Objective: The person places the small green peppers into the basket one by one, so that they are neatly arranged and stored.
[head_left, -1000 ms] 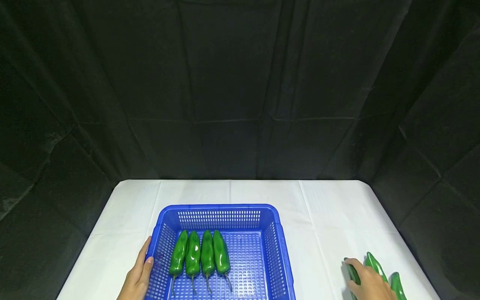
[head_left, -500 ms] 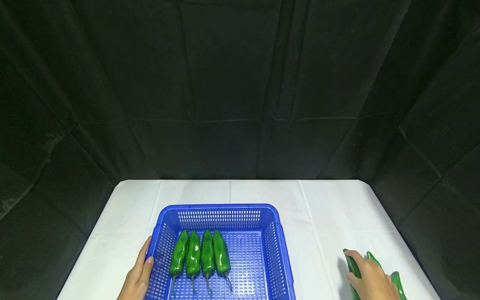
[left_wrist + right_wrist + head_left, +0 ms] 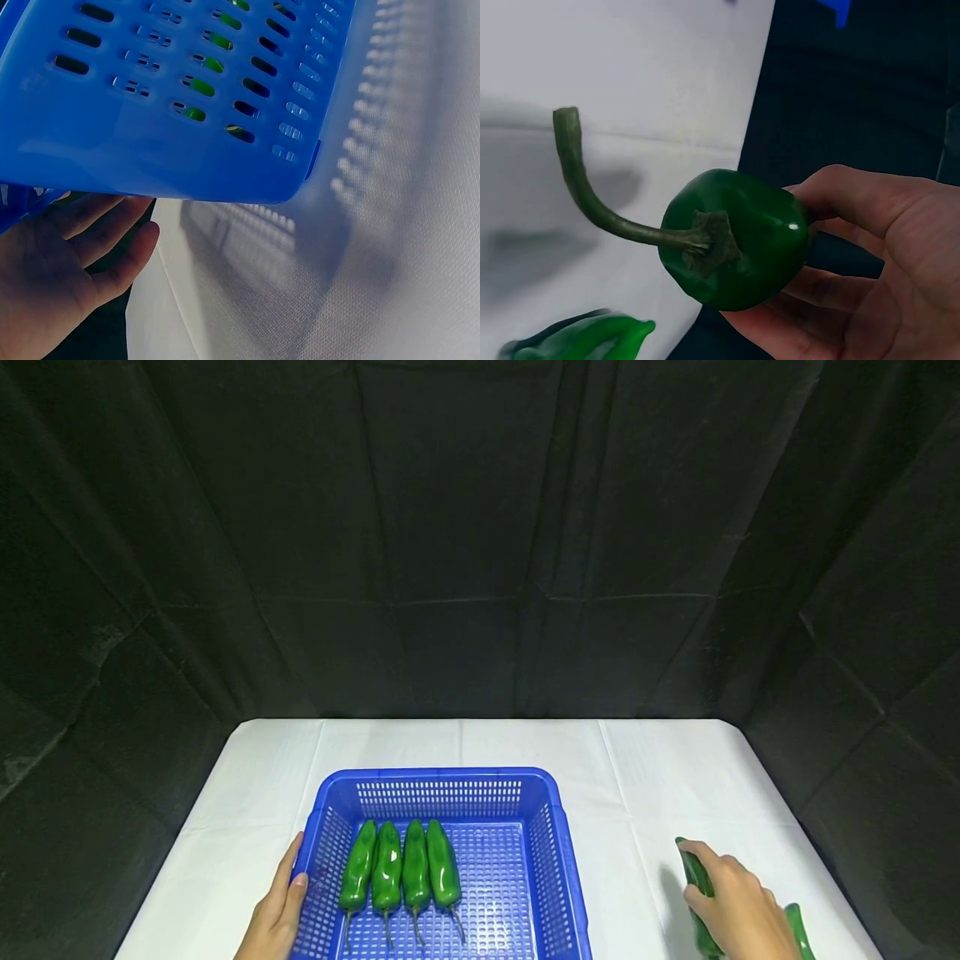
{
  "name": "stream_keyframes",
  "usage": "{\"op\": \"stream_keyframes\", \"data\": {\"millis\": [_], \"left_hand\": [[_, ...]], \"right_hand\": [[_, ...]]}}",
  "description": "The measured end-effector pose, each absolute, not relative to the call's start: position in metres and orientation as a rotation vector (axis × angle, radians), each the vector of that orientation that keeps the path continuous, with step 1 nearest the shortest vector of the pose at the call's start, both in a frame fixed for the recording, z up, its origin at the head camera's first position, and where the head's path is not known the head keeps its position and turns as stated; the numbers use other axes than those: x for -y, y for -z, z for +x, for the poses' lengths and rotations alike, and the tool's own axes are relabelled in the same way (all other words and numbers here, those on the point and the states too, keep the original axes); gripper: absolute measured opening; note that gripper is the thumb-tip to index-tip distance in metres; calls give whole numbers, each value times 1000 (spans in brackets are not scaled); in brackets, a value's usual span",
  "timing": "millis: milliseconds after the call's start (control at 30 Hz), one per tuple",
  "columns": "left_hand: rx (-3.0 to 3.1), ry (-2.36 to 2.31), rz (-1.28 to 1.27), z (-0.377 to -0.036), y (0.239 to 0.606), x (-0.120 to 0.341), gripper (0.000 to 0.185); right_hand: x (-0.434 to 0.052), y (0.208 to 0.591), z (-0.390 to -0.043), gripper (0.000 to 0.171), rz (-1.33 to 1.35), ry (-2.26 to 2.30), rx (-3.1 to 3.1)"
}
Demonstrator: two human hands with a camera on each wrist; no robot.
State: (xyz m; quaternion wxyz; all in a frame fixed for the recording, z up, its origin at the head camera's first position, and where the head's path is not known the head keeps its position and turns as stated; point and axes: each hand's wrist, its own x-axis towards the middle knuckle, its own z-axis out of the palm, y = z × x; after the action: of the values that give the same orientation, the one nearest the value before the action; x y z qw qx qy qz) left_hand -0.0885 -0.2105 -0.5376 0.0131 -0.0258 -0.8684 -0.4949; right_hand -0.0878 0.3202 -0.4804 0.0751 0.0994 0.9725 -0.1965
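My right hand [image 3: 738, 897] grips a green chili pepper [image 3: 695, 870] between thumb and fingers, over the right side of the table. Its curved stem [image 3: 581, 187] points away from the palm in the right wrist view. Another green pepper [image 3: 798, 931] shows just beyond that hand. At the left, my left hand [image 3: 273, 910] rests against the side of a blue plastic basket [image 3: 442, 774], its fingers extended and the thumb at the rim. Several green peppers [image 3: 415, 868] lie side by side in the basket's left half, stems toward me.
A white cloth [image 3: 645, 777] covers the table. Black fabric [image 3: 480, 568] hangs behind and along both sides. The basket's right wall [image 3: 555, 860] stands between its inside and my right hand.
My right hand has lifted its pepper and moved slightly up and left in the head view. The left hand, basket and peppers inside have stayed still.
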Motion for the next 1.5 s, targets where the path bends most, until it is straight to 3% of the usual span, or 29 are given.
{"op": "stream_keyframes", "data": {"millis": [1500], "left_hand": [[2702,1516,-101,-86,537,208,52]], "right_hand": [[-239,431,-116,48,52,694,-3127]]}}
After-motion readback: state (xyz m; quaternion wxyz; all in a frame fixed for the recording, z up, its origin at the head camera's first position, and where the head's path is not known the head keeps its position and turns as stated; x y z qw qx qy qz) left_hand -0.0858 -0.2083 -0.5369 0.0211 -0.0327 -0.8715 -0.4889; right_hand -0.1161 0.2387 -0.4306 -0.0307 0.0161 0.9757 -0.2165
